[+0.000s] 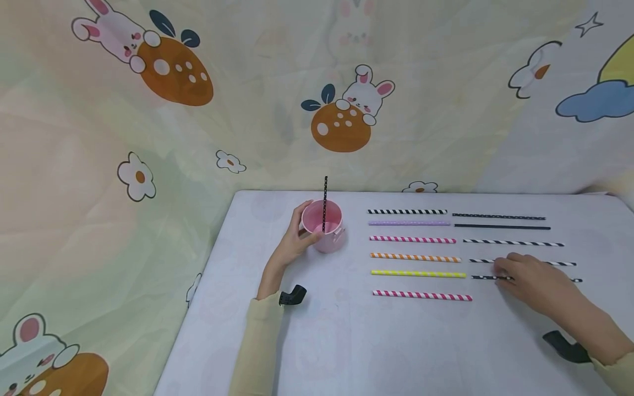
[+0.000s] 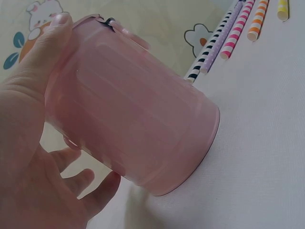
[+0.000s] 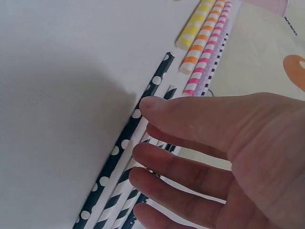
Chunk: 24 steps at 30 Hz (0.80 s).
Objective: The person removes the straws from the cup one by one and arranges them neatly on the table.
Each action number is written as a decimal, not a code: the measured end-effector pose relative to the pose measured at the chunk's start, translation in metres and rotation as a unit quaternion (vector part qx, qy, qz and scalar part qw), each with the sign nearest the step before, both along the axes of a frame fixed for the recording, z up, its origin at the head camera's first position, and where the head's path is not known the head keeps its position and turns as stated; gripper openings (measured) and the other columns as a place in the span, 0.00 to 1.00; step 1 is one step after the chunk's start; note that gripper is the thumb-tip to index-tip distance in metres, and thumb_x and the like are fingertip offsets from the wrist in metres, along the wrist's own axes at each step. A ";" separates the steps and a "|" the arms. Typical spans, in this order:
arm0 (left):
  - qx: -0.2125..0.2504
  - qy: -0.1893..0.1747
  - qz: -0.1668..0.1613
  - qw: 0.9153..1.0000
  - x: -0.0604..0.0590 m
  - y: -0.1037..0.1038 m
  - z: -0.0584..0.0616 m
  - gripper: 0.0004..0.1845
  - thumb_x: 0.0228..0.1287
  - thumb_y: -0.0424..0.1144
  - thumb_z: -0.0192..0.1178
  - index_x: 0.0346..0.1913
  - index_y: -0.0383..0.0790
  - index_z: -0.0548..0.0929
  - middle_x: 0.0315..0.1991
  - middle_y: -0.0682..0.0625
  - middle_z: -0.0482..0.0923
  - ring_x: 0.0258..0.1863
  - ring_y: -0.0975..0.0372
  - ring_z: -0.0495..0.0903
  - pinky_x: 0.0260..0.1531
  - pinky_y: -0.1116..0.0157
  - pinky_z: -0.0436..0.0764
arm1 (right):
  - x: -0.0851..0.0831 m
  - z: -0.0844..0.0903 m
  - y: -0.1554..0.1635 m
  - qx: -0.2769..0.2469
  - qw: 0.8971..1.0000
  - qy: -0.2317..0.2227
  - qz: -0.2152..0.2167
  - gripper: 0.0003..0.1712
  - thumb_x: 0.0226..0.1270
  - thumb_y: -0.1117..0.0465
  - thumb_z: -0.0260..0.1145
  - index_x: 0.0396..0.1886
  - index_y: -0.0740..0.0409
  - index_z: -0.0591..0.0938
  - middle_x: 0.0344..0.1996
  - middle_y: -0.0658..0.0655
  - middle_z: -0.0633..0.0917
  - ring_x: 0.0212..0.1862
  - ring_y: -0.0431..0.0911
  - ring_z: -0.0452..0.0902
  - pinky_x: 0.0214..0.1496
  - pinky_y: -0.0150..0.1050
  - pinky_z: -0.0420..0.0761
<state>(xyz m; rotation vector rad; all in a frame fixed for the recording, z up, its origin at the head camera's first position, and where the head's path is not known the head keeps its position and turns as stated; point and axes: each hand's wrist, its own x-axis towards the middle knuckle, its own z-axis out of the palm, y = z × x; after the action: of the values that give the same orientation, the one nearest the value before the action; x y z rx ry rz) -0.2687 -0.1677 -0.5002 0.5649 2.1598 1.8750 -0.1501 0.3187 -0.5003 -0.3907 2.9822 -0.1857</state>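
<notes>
My left hand grips a pink cup standing on the white table; thumb and fingers wrap the pink cup in the left wrist view. One black dotted straw stands upright in it. My right hand lies with nearly straight fingers over a black polka-dot straw lying flat on the table. In the right wrist view the thumb tip of the right hand touches that polka-dot straw. The fingers hover above the neighbouring striped straws.
Coloured straws lie in a left column: black-white striped, purple, pink striped, orange, yellow, pink. Dark straws form a right column. Bunny-print cloth hangs behind and left of the table.
</notes>
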 end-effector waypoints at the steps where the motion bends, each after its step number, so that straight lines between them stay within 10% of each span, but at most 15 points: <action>1: 0.000 -0.001 0.000 1.000 0.000 0.000 0.000 0.45 0.64 0.29 0.62 0.79 0.41 0.49 0.79 0.38 0.48 0.74 0.31 0.54 0.70 0.33 0.59 | 0.000 0.001 0.000 0.000 1.000 -0.003 -0.001 0.14 0.54 0.63 0.77 0.40 0.58 0.85 0.31 0.53 0.83 0.34 0.51 0.80 0.35 0.53 0.82; 16: 0.006 0.006 0.000 1.000 0.000 0.001 0.000 0.45 0.64 0.28 0.62 0.78 0.39 0.49 0.79 0.38 0.47 0.73 0.30 0.55 0.70 0.32 0.59 | -0.023 0.018 -0.016 -0.049 0.998 -0.027 -0.029 0.22 0.59 0.51 0.75 0.49 0.58 0.84 0.44 0.64 0.86 0.46 0.61 0.82 0.42 0.60 0.83; 24: 0.000 0.012 0.002 1.000 0.001 0.001 0.001 0.45 0.64 0.28 0.62 0.78 0.39 0.49 0.78 0.35 0.49 0.75 0.32 0.53 0.70 0.32 0.57 | -0.038 0.019 -0.039 -0.192 0.981 0.002 -0.015 0.26 0.64 0.48 0.73 0.56 0.59 0.82 0.48 0.61 0.87 0.51 0.56 0.82 0.50 0.52 0.84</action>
<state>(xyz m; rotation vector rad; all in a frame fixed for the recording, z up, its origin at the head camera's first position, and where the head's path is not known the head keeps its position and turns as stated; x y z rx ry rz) -0.2678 -0.1665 -0.4995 0.5866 2.1762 1.8801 -0.1884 0.2801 -0.4811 -0.3845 2.9488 -0.7706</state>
